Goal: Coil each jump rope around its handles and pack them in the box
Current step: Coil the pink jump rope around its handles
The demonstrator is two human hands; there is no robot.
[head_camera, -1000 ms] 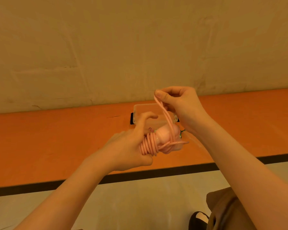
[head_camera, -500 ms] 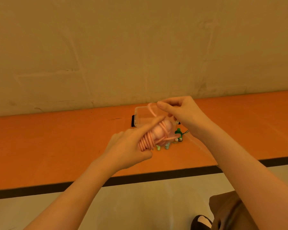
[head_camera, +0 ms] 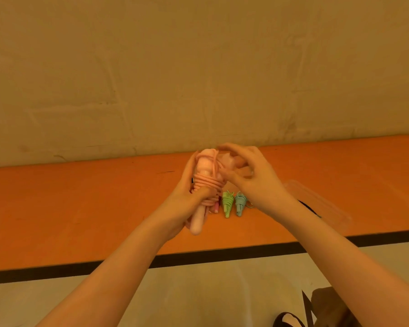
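Observation:
My left hand (head_camera: 187, 197) grips the pink jump rope (head_camera: 202, 175) upright by its handles, thumb pressed on the coils wound round them. My right hand (head_camera: 248, 178) is at the top of the bundle, its fingers curled and pinching the pink cord beside the handle tops. Behind my hands, a green coiled jump rope (head_camera: 227, 204) and a blue coiled jump rope (head_camera: 240, 203) lie side by side on the orange surface. A clear plastic box lid (head_camera: 321, 204) shows past my right wrist; the box itself is hidden by my hands.
The orange surface (head_camera: 80, 208) ends in a black strip (head_camera: 222, 254) toward me, with pale floor below. A beige wall (head_camera: 198, 79) rises behind it. A shoe and trouser leg (head_camera: 316, 310) are at the bottom right.
The pink bundle turned from lying sideways to standing upright in my left hand. My right hand brought the raised loop down onto the handle tops. The view shifted, so the green and blue ropes show.

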